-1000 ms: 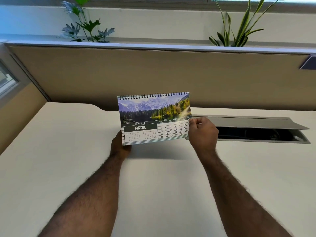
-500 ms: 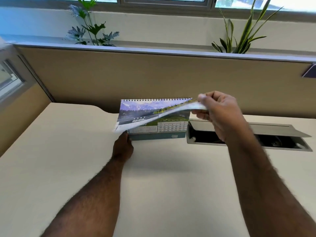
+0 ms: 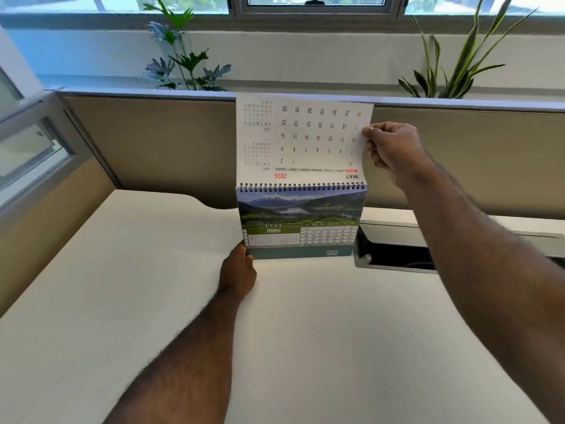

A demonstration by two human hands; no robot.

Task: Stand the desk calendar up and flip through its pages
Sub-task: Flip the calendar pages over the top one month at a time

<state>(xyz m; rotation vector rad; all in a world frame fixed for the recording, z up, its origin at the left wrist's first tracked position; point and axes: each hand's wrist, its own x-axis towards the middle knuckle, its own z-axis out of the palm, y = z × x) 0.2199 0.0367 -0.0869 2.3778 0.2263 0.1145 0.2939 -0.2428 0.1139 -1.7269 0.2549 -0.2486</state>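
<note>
The calendar (image 3: pixel 301 223) stands on the surface (image 3: pixel 275 332). The left hand (image 3: pixel 238 272) grips its lower corner; the right hand (image 3: pixel 391 148) pinches a page (image 3: pixel 302 139) raised upright.

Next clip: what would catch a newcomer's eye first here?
A white calendar page stands lifted straight up above the black spiral binding, its May grid upside down, pinched at its right edge by the right hand. Below, the spiral-bound desk calendar stands on the cream desk showing a green May lake scene, the left hand steadying its lower left corner.
</note>
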